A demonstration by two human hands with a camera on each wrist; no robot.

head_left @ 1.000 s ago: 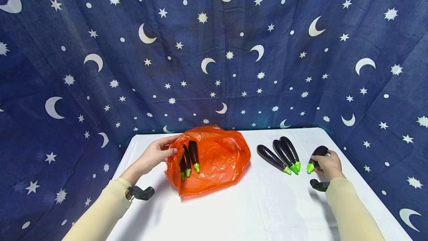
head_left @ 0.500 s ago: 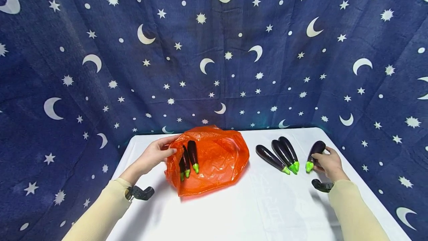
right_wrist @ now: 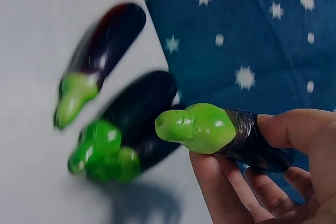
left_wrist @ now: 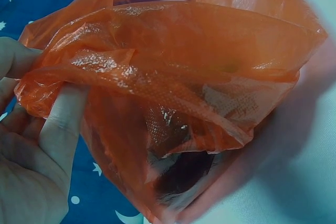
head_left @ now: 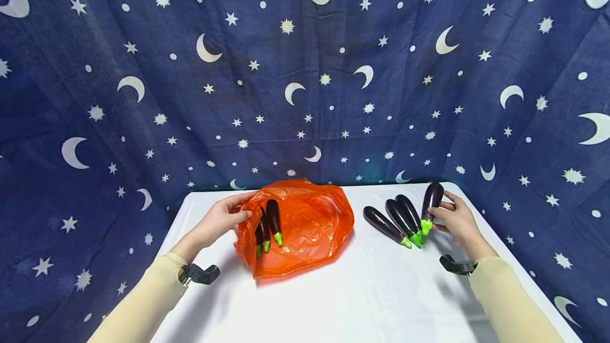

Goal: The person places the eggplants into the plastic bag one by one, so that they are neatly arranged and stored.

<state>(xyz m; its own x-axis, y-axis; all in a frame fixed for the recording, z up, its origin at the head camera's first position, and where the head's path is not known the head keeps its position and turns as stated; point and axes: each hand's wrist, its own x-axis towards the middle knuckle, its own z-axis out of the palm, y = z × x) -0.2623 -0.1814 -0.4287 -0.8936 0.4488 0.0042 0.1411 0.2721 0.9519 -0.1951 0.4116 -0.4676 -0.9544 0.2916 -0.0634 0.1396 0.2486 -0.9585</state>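
Note:
My right hand [head_left: 458, 220] grips a dark purple eggplant [head_left: 432, 201] between thumb and fingers, its green stem end pointing toward me. In the right wrist view that green cap [right_wrist: 202, 128] shows close up, above the tabletop. Three more eggplants [head_left: 383, 223] lie fanned on the table just left of it. On the left, my left hand [head_left: 218, 222] pinches the rim of an orange plastic bag [head_left: 310, 232], its mouth spread toward me. Inside the bag's left side lie three eggplants [head_left: 274, 221], partly covered by the film. The left wrist view shows the bunched rim [left_wrist: 39, 90] between thumb and fingers.
A white cloth covers the table [head_left: 333, 306]. Behind it and along both sides hangs a dark blue curtain [head_left: 267, 99] with moons and stars. A black wrist camera mount [head_left: 202, 275] juts from the left sleeve, another [head_left: 457, 265] from the right.
My right hand has lifted the eggplant and carried it left and away from me, close beside the three loose ones. The left hand and the bag stay where they were.

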